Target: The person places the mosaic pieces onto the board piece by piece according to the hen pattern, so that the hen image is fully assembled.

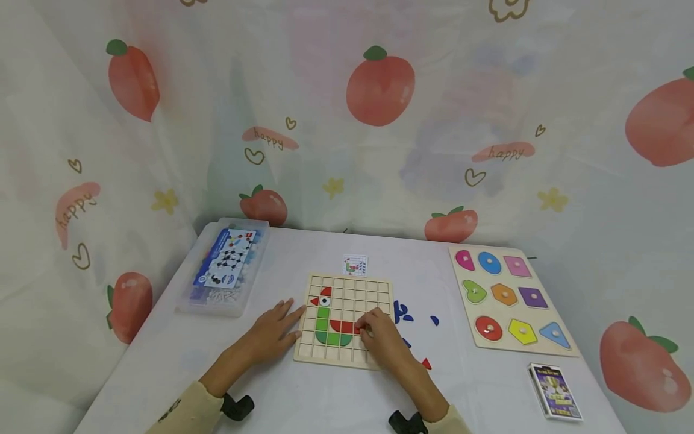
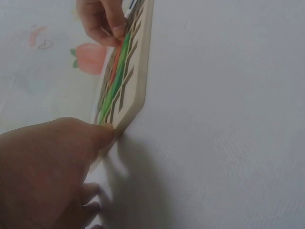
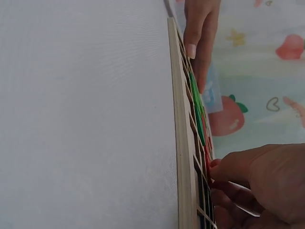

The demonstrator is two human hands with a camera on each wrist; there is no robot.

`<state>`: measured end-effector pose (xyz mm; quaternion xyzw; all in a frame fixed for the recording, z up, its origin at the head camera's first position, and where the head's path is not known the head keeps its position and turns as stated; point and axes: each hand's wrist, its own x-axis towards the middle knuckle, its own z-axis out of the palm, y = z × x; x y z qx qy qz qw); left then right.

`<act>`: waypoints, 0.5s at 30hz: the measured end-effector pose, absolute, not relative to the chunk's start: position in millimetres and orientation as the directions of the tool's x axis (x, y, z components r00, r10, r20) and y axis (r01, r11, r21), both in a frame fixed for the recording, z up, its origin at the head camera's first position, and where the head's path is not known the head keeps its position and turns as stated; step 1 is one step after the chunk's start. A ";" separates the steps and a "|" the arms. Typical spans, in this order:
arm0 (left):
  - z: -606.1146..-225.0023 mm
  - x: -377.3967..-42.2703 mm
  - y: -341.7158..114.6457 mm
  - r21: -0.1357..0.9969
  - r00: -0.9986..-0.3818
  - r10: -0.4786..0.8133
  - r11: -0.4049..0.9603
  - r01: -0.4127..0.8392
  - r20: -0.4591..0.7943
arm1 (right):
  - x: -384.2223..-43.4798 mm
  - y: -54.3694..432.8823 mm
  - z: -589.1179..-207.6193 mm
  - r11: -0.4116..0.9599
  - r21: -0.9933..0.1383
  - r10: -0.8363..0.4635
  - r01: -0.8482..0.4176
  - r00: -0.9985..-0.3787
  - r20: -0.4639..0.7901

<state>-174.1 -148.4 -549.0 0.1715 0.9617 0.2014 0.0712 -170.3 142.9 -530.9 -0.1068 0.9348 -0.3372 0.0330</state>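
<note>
A wooden grid board (image 1: 374,290) lies on the table with a bird figure of coloured pieces in its squares. Green pieces (image 1: 323,323) form the neck and belly, red pieces (image 1: 341,327) lie above the belly, and an eye piece (image 1: 325,301) sits in the head. My left hand (image 1: 271,331) rests at the board's left edge, its thumb on the rim in the left wrist view. Over the board's right half, my right hand (image 1: 381,337) pinches a small red piece (image 3: 214,163) beside the red row. The fingers partly hide that piece's shape.
Loose blue pieces (image 1: 401,311) and a red triangle (image 1: 426,363) lie right of the board. A picture card (image 1: 355,265) is behind it. A clear plastic case (image 1: 222,271) stands left; a shape puzzle (image 1: 501,295) and a card box (image 1: 555,392) are at right.
</note>
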 end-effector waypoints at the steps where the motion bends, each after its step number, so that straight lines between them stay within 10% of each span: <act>1: -549.0 -174.3 -148.3 0.413 -0.931 0.358 0.860 0.301 -0.066 | -170.0 143.2 -530.6 0.748 -0.639 -0.222 -0.178 -0.975 0.012; 15: -550.5 -174.6 -147.7 0.401 -0.931 0.360 0.863 0.309 -0.057 | -141.1 221.9 -503.1 0.846 -0.532 -0.058 0.029 -0.987 -0.147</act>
